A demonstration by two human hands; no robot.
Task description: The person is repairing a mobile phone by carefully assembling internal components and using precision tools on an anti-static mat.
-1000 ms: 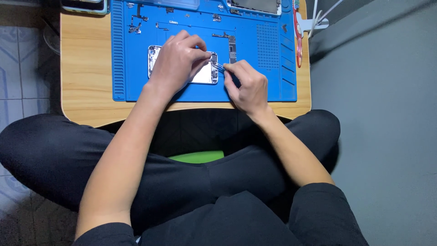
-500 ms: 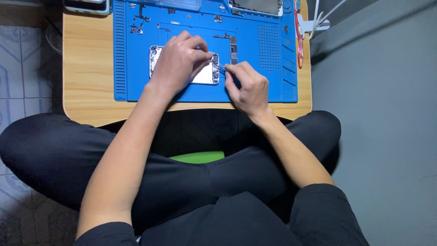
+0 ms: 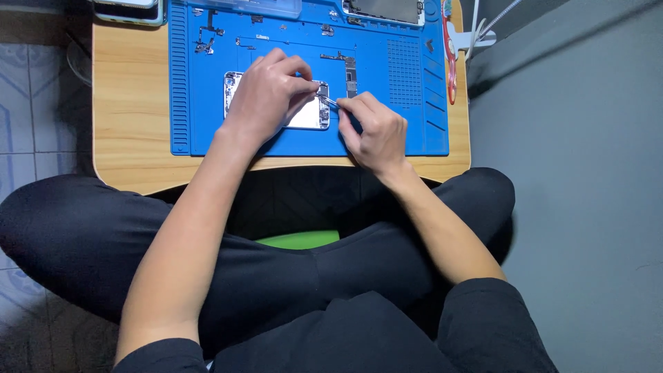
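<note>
An opened phone body (image 3: 309, 116) lies flat on a blue repair mat (image 3: 400, 90), its inner metal frame showing. My left hand (image 3: 268, 93) rests on top of it, fingers curled over its right end, covering most of it. My right hand (image 3: 373, 131) sits on the mat just to the right and grips a thin metal tool (image 3: 330, 103) whose tip touches the phone's right end by my left fingertips.
The mat lies on a small wooden lap table (image 3: 131, 110) over my crossed legs. Small loose parts (image 3: 207, 38) and a dark strip part (image 3: 350, 76) lie on the mat. A phone screen (image 3: 383, 10) and a red tool (image 3: 451, 52) sit at the back right; grey wall at right.
The hands keep the same grip and place on the phone; only the view shifts very slightly.
</note>
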